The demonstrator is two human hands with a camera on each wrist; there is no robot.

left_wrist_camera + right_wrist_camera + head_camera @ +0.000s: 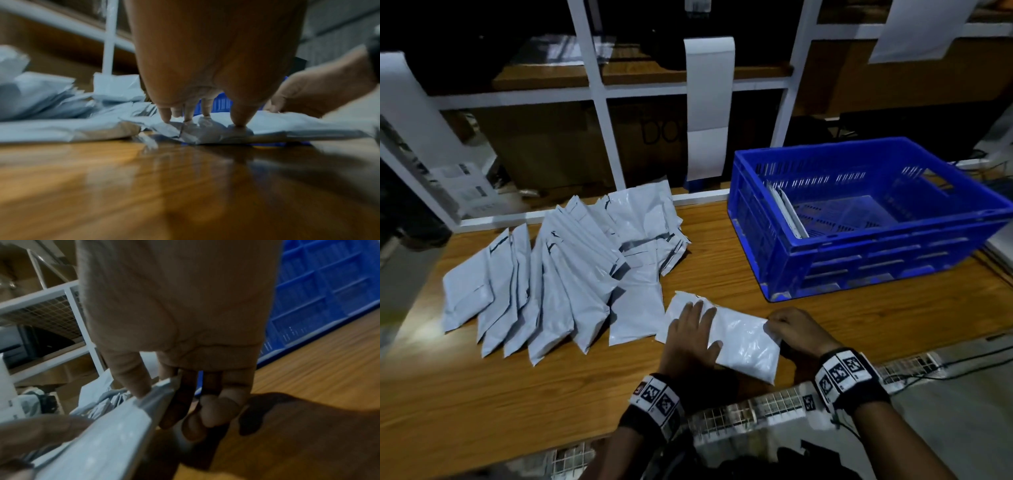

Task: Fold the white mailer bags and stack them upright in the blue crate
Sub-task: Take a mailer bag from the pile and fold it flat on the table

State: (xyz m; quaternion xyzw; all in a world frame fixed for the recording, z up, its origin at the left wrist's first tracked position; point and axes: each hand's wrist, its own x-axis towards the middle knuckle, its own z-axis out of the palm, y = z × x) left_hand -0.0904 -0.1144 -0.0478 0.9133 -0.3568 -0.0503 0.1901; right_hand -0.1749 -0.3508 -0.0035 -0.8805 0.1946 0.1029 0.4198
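A white mailer bag (744, 342) lies on the wooden table (722, 270) near its front edge, partly folded. My left hand (698, 318) presses flat on its left half with fingers spread; the fingertips (165, 116) and thumb push down on the crinkled plastic (273, 121). My right hand (774, 325) pinches the bag's right edge between thumb and forefinger (160, 389). The blue crate (876, 263) stands at the right back, with a few folded bags (787, 212) upright against its left wall. A fanned pile of flat mailer bags (571, 267) lies to the left.
A white metal shelf frame (599, 102) rises behind the table with cardboard boxes and hanging white bags (709, 102). Bare wood lies between the crate and my hands. A strip of printed markers (774, 404) runs along the table's front edge.
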